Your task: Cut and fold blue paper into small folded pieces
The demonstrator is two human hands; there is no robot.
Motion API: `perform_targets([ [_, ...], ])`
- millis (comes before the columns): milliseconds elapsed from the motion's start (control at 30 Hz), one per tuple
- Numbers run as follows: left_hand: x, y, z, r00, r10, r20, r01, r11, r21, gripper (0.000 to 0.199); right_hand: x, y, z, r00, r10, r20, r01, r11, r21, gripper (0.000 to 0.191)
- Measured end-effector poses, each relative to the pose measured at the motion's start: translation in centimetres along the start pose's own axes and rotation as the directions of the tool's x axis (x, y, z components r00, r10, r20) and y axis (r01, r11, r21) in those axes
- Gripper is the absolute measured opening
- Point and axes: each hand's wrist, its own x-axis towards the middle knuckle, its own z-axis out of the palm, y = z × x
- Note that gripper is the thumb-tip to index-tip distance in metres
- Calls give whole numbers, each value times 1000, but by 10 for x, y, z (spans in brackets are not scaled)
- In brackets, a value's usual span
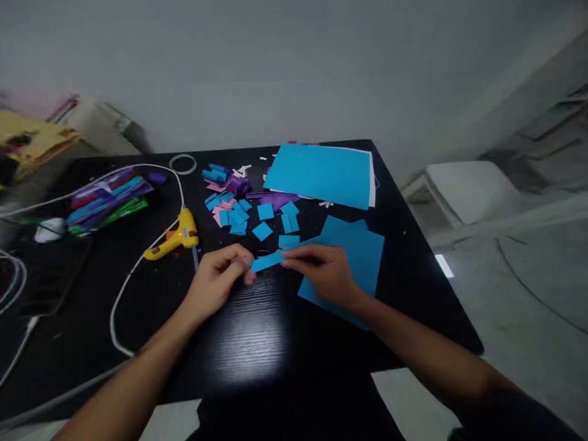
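Note:
A narrow blue paper strip (267, 262) is stretched between my two hands above the black table. My left hand (223, 272) pinches its left end between thumb and fingers. At the strip's right end, my right hand (321, 267) has it pinched as well. Blue paper sheets (362, 254) lie beneath and beside my right hand. Just beyond the strip are small cut blue squares (263, 231), some loose and some overlapping. A yellow glue gun (177, 236) rests to the left of my left hand.
Large blue sheets (321, 174) lie at the table's back right. Rolled purple and blue pieces (236, 184) are heaped near pink scraps (217, 214). Bundled coloured strips (110, 199) lie left. A white cable (117, 300) loops across the black table (427, 306). A white stool (463, 190) stands right.

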Motion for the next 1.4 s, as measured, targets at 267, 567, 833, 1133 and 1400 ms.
perform_targets([
  [267,-3,-3,9,1000,-11,-18,9,993,-118,15,0,-1,-3,999,-31,27,31,1000,7,10],
  [567,-4,-1,10,1000,-13,-20,10,990,-138,16,-2,-2,-5,993,-105,60,108,993,-51,13],
  [833,-5,0,14,999,22,50,-16,993,-113,18,-5,-2,-2,982,-141,125,147,989,-36,16],
  [1133,-10,-4,18,993,103,-49,-104,994,-25,14,-1,-12,0,997,78,12,-79,991,104,12],
  [1400,-11,-7,26,981,195,-2,-194,978,80,12,-2,-12,4,978,206,-38,-198,967,158,20],
])
